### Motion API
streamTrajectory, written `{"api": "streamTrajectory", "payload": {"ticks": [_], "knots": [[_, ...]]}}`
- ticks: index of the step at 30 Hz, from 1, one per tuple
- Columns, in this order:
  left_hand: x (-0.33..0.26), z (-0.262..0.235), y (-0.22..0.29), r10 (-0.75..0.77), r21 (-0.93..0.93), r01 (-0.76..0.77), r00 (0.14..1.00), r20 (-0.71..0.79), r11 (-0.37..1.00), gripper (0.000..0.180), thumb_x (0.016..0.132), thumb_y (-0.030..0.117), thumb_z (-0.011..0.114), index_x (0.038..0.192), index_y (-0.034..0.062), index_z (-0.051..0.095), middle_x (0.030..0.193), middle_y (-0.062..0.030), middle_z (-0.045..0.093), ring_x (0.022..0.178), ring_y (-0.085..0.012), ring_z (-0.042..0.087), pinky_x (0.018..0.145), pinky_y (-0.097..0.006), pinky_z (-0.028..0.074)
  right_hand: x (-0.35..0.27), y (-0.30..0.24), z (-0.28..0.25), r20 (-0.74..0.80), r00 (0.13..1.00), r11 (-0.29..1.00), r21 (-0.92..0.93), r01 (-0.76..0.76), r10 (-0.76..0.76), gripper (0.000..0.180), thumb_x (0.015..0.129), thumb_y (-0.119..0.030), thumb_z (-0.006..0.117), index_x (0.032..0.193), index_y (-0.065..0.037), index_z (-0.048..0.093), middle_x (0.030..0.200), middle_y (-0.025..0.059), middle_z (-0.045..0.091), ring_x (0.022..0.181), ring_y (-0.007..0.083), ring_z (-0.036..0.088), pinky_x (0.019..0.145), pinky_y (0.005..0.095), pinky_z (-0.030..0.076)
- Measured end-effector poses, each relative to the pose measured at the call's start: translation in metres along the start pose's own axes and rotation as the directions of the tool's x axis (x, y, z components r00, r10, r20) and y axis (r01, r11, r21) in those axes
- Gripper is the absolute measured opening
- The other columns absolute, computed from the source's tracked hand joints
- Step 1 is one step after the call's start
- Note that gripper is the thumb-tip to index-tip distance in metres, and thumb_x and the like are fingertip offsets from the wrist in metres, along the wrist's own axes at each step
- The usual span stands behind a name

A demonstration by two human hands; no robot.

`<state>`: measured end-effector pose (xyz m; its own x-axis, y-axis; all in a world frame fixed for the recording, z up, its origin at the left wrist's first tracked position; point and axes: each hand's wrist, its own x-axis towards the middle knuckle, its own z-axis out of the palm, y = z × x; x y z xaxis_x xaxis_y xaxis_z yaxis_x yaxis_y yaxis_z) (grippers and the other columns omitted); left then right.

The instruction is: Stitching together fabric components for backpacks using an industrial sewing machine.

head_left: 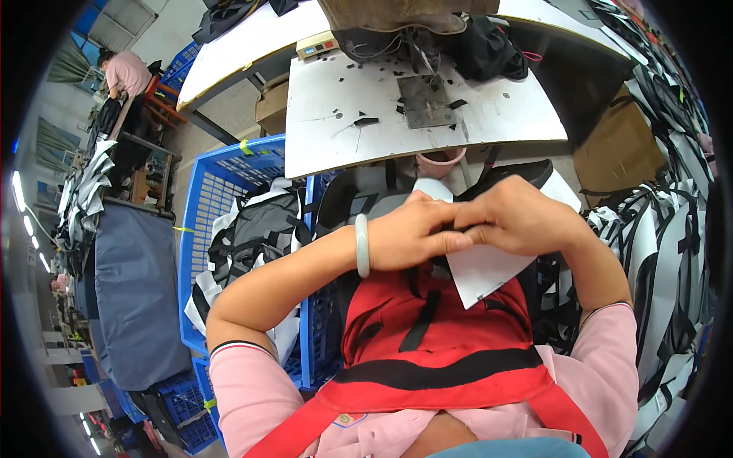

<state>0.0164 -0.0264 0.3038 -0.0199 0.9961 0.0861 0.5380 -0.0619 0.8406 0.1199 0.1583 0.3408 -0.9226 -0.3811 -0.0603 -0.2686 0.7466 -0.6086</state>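
My two hands meet over my lap, in front of the sewing table. Between and below them is a white panel with black edging (489, 273), probably fabric, one corner hanging down over my red apron (397, 317). My right hand (513, 217) is closed, its fingers bent over the panel. Next to it my left hand (424, 235) is also closed, thumb stretched toward the right hand; its fingertips are hidden. Grey and black fabric (359, 195) lies beyond my left wrist, under the table's edge.
Ahead, a sewing machine (397, 19) stands on a white table (328, 122) strewn with black scraps. Below it is a pink bin (441, 162). A blue crate (202, 206) of grey-black pieces stands left; piled white-black pieces (649, 259) line the right. Another person (128, 74) works far left.
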Motion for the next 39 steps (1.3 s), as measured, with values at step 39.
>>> {"api": "streamTrajectory", "payload": {"ticks": [39], "knots": [[0.096,-0.115,-0.102,-0.566,-0.48,0.373,0.741,-0.361,0.794,0.028,0.089,0.014,0.064,0.11,-0.0036,0.064,0.092,-0.0053,0.067,0.074,-0.0085,0.062,0.067,-0.021,0.05,0.094,0.146,-0.062,-0.324,0.896,0.939,0.264,-0.222,0.303,0.036,0.086,-0.029,0.063,0.1,0.004,0.066,0.081,0.0043,0.064,0.074,0.0088,0.055,0.07,0.0249,0.044]]}}
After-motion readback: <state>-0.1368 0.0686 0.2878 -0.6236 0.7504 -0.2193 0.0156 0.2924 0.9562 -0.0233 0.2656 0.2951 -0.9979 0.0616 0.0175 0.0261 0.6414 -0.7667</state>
